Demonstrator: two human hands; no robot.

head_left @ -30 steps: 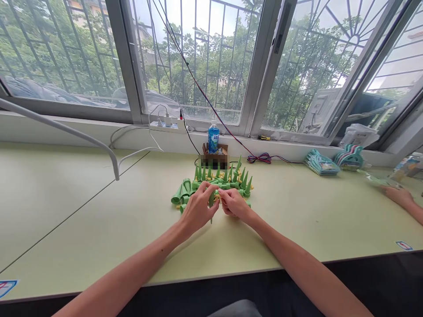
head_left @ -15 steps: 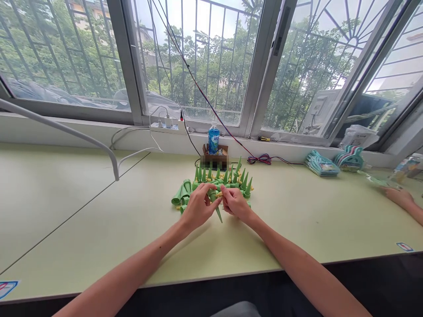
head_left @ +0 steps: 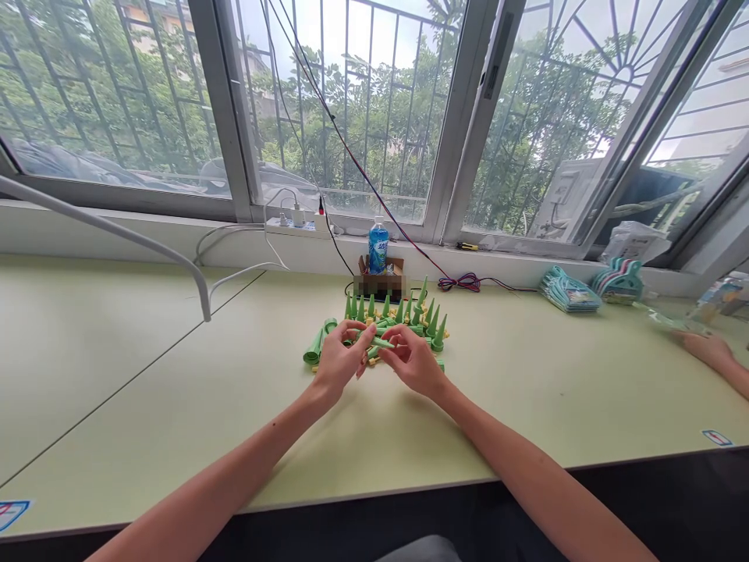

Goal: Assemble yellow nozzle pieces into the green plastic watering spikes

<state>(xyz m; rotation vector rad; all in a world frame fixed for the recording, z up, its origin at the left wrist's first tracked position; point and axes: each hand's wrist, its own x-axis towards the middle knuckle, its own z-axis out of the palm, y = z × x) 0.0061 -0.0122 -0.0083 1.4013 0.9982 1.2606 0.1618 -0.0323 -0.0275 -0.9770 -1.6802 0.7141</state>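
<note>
My left hand (head_left: 344, 361) is closed round a green cone-shaped piece (head_left: 381, 342), whose pointed end sticks out to the right. The fingers of my right hand (head_left: 414, 364) are bent beside the tip; whether they grip it is hard to make out. Just beyond my hands stand several upright green spikes (head_left: 434, 318) with small yellow parts among them. More green cones (head_left: 314, 349) lie to the left of my left hand, and other green pieces lie partly hidden behind my fingers.
A blue bottle (head_left: 378, 246) and a brown box (head_left: 398, 269) stand behind the spikes. Coiled wires (head_left: 460, 282) lie near the sill. Teal items (head_left: 570, 289) sit at the back right. Another person's hand (head_left: 705, 350) rests at the far right. A white cable (head_left: 175, 254) arches at left.
The green cone has turned from pointing down towards me to pointing right. My left hand has shifted slightly left, and the fingers of my right hand have loosened.
</note>
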